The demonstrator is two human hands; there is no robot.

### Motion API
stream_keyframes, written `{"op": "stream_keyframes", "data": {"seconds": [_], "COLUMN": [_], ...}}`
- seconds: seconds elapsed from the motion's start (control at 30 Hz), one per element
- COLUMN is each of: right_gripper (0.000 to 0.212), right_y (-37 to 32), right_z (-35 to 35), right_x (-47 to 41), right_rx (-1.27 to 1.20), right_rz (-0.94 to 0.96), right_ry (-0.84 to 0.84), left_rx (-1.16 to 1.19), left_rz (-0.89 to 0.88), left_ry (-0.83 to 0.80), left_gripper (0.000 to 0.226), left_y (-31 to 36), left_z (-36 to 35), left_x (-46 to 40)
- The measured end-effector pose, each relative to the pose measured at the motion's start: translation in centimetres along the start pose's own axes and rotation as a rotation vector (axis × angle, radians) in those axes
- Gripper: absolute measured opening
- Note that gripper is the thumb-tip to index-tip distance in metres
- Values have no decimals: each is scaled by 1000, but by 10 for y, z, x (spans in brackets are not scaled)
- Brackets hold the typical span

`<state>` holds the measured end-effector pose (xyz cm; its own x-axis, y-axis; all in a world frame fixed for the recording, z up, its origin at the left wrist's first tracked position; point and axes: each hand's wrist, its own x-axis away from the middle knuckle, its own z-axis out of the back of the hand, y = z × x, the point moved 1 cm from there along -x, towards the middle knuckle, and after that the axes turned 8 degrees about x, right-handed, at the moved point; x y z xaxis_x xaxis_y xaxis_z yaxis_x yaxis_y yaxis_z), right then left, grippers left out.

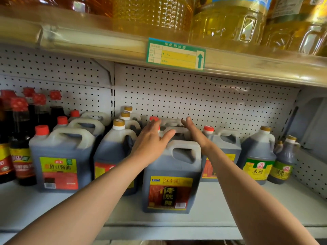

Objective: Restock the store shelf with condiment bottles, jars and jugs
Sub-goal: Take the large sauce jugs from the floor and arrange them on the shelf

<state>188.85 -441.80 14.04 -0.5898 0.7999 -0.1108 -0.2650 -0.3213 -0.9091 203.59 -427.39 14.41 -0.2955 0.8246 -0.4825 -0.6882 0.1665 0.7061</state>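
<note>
**Both hands spread over a row of vinegar jugs at mid-shelf**

Seen from the head camera: left hand [152, 140] reaching in over the front vinegar jug [170, 175], fingers straight and fanned, grip released, thumb lying near the handle of the jug behind [177, 130]. Right hand [194, 132] edge-on on the other side of the same row, fingers straight, grip likewise released, heel of the palm just above the front jug's handle. Contact with the jugs not certain for either hand.

Front vinegar jug upright near the shelf [221, 206] front edge, about mid-length, dark liquid inside, yellow-and-red label facing out. Behind it, in a line toward the pegboard back wall [203, 96], at least two more jugs, the rearmost with a red cap partly hidden by the left fingers.

Toward the shelf's left end: a soy sauce jug [60, 161] with red cap and green-and-red label, more red-capped jugs behind it, and tall dark bottles [19, 138] at the far left. Between that group and the hands, a row of gold-capped jugs [115, 147]. Toward the right end: a red-capped jug [223, 149], then a rice vinegar jug [258, 156] with green label, then a smaller gold-capped bottle [284, 161].

Above, on the upper shelf: yellow oil jugs [230, 23], with a green price tag [176, 53] on its front lip.
</note>
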Motion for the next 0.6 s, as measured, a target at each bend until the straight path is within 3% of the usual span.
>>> {"op": "stream_keyframes", "data": {"seconds": [0.07,0.13,0.23,0.27,0.47,0.57,0.6], "right_gripper": [88,72,94,97,90,63,65], "right_y": [10,17,19,17,10,26,35], "right_z": [1,4,7,6,3,-4,-6], "right_x": [18,34,50,55,83,103,108], "right_rx": [-18,-60,-22,29,116,118,119], "right_rz": [63,108,119,122,86,128,151], "right_ry": [-16,-51,-99,-95,-64,-122,-142], "left_rx": [247,344,327,337,417,435,434], "left_rz": [12,61,197,217,260,287,288], "left_ry": [71,68,49,57,16,-19,-26], "left_gripper": [69,78,125,130,109,104,103], "left_y": [-4,-16,-39,-43,-42,-43,-43], "left_z": [0,-6,-20,-22,-19,-16,-15], "left_x": [20,45,70,73,74,76,76]}}
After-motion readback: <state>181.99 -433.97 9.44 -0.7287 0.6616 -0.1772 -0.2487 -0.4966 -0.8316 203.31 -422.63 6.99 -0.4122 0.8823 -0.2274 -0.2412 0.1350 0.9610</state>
